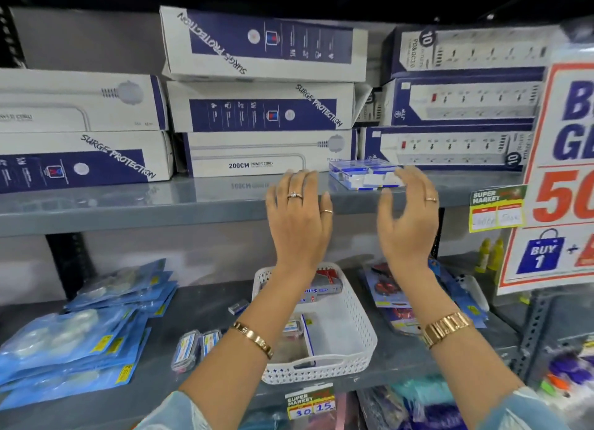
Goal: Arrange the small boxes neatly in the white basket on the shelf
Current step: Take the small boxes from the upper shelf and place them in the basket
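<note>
A white perforated basket sits on the lower grey shelf, partly behind my forearms. Inside it lie a red and grey box at the back and a small clear box near the middle. A cluster of small blue and white boxes rests on the upper shelf's front edge. My left hand is raised in front of that shelf edge, fingers spread, holding nothing. My right hand hovers just right of the cluster, fingers apart and slightly curled, empty. Two small clear boxes lie on the lower shelf left of the basket.
Large surge-protector boxes are stacked along the upper shelf behind the small boxes. Blue blister packs fill the lower shelf's left. More carded packs lie right of the basket. A promotional sign hangs at the right.
</note>
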The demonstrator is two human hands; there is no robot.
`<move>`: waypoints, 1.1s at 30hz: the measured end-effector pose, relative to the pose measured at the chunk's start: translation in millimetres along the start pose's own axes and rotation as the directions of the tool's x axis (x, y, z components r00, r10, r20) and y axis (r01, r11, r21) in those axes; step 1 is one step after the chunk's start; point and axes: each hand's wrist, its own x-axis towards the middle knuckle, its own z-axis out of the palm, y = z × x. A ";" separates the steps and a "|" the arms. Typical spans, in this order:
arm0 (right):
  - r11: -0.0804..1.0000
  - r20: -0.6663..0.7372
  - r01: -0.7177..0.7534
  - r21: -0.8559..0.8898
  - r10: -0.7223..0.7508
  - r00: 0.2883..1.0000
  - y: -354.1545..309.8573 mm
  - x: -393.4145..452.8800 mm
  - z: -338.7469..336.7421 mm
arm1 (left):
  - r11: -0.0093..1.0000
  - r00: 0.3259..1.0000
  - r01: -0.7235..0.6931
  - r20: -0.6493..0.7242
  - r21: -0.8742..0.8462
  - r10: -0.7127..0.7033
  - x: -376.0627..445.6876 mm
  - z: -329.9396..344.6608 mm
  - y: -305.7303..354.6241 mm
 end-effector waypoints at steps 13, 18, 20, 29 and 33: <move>0.948 0.379 -0.277 -0.157 0.317 0.869 45.6 92.3 27.6 | 0.937 0.857 0.334 0.447 -0.103 -0.257 64.5 45.0 31.2; 0.845 0.561 -0.491 -0.213 0.517 0.646 62.4 109.1 44.8 | 0.803 0.617 0.582 0.713 -0.129 -0.333 85.7 66.9 28.4; 0.826 0.619 -0.492 -0.274 0.543 0.567 66.6 112.2 51.0 | 0.782 0.528 0.619 0.777 -0.074 -0.344 90.3 74.5 26.8; 0.820 0.751 -0.485 -0.304 0.520 0.407 64.6 117.2 54.9 | 0.776 0.429 0.630 0.852 -0.043 -0.301 90.7 88.1 22.6; 0.798 0.735 -0.533 -0.280 0.536 0.415 60.5 115.5 47.8 | 0.776 0.441 0.628 0.847 -0.057 -0.295 89.8 84.6 21.9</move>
